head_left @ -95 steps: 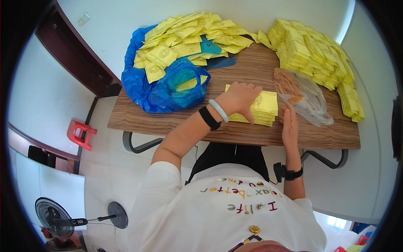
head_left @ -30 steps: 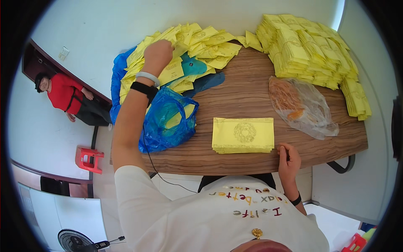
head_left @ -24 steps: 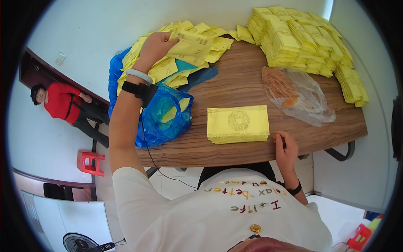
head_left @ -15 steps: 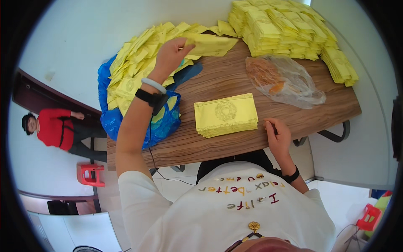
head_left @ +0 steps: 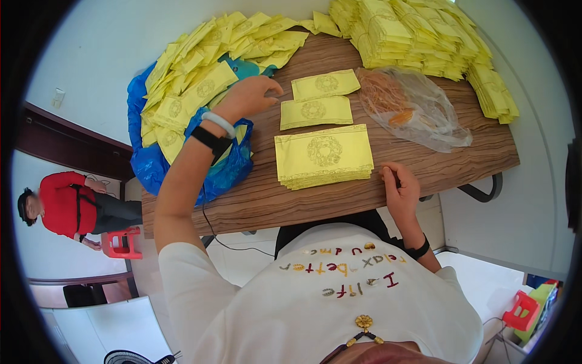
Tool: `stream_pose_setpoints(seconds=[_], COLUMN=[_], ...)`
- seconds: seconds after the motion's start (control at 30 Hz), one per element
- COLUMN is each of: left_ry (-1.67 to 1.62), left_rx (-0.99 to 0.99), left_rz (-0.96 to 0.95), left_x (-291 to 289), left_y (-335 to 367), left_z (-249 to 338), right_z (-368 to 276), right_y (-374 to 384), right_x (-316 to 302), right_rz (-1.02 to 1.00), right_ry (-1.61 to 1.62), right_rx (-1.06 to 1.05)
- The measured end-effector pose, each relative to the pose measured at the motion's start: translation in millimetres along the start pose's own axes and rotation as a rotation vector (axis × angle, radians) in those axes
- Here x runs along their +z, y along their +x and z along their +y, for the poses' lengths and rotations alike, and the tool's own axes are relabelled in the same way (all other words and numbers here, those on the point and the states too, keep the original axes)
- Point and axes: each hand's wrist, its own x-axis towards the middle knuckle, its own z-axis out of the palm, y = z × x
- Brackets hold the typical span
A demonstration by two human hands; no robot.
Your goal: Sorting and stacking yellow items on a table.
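1. Left hand (head_left: 251, 97), fingers loosely curled and gripping nothing, touched the upper yellow paper sheets (head_left: 315, 100) on the wood-grain counter (head_left: 461, 158).
2. Right hand (head_left: 399, 189) rested half-closed and empty beside the squared yellow stack (head_left: 323, 155).
3. Crinkled blue plastic bag (head_left: 151, 170) held loose sheets.

Table (head_left: 473, 164): centre to upper right of frame. Paper stack (head_left: 324, 156): on table, centre, near front edge. Two single sheets (head_left: 315, 111), (head_left: 325, 84): just behind stack, one behind other. Clear bag (head_left: 412, 106): right of sheets. Bundle rows (head_left: 418, 36): top right, behind clear bag. Plastic sack (head_left: 151, 164): table's left end, loose packets (head_left: 200, 79) heaped in and over it, upper left. Stool (head_left: 121, 242): lower left, on floor. Bystander (head_left: 66, 206): far left.
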Motion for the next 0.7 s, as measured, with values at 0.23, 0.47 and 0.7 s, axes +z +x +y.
stream_pose_setpoints(seconds=[0.23,0.47,0.7], left_ry=[0.041,0.046,0.024], left_rx=[-0.086,0.036,0.009], left_rz=[-0.177,-0.012,-0.138], left_x=[25,58,56], left_y=[45,90,118], left_z=[-3,-19,0], right_z=[2,-1,2], right_y=[3,0,1], right_x=[5,2,3], right_rz=[0.079,0.002,0.017], right_ry=[0.041,0.009,-0.007], right_rx=[-0.014,0.012,-0.006])
